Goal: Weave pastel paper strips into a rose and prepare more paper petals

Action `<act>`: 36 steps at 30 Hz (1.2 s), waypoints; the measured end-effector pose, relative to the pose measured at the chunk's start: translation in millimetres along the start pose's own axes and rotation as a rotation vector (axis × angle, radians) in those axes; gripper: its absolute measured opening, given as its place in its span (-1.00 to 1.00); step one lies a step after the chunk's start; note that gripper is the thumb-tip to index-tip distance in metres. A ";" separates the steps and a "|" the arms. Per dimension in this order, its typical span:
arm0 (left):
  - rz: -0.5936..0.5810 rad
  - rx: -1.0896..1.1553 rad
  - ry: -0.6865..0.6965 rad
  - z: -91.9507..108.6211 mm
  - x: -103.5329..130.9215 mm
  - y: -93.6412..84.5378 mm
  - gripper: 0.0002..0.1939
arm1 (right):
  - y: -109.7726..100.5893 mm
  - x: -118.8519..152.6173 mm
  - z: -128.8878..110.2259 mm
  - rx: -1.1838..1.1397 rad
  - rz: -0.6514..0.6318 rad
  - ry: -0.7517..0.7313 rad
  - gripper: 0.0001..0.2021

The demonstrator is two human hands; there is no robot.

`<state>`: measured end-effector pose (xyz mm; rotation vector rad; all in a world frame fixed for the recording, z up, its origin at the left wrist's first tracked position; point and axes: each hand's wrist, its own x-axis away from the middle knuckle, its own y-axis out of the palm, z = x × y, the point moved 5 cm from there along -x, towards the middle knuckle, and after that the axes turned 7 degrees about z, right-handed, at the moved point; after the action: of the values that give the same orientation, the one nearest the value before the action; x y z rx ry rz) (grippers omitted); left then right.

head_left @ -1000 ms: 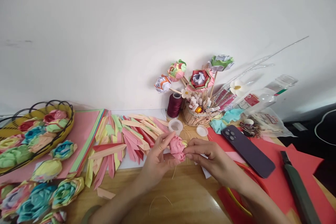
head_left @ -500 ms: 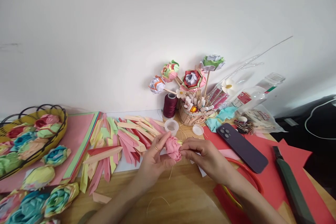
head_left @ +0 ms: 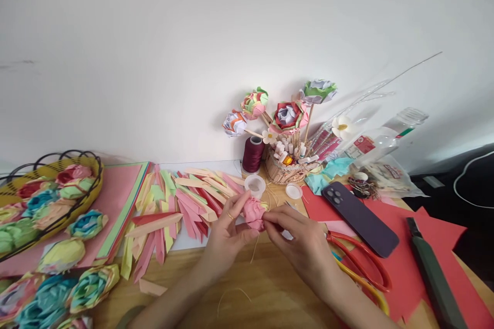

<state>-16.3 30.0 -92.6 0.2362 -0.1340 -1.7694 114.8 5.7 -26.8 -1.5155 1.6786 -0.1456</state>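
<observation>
A small pink paper flower [head_left: 253, 213] with a bit of yellow at its right edge is held up above the wooden table. My left hand [head_left: 230, 229] cradles it from the left between thumb and fingers. On its right side, the thumb and fingertips of my right hand [head_left: 295, 234] pinch its edge; what exactly lies between those tips is hidden. A pale thread [head_left: 253, 251] hangs below the flower. Behind my hands stand a small clear plastic cup [head_left: 254, 185] and its round lid [head_left: 294, 191].
Folded paper strips [head_left: 189, 205] spread left of my hands. Finished paper flowers [head_left: 50, 300] lie near a yellow basket [head_left: 94, 185]. Scissors [head_left: 380, 272], a phone [head_left: 360, 218], a green cutter [head_left: 432, 272] and red paper [head_left: 405, 252] lie right. A thread spool [head_left: 252, 155] stands behind.
My right hand has shifted slightly down, turning at the wrist, with its fingertips still at the flower's right edge. More of the scissors shows now. The whole view has shifted slightly.
</observation>
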 end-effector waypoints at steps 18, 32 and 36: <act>-0.064 0.040 -0.014 -1.1 0.3 3.1 -0.36 | -1.4 -9.7 15.9 -0.327 -0.330 0.383 -0.79; -0.094 0.084 -0.035 -0.3 1.0 4.7 -0.37 | -3.4 -10.1 13.7 -0.297 -0.438 0.354 -0.81; -0.094 0.077 -0.005 -0.9 0.9 4.7 -0.39 | -1.1 -9.0 13.3 -0.228 -0.417 0.358 -0.82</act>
<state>-11.8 28.2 -92.5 0.2984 -0.1979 -1.8599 123.3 19.0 -30.1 -2.1001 1.6663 -0.4849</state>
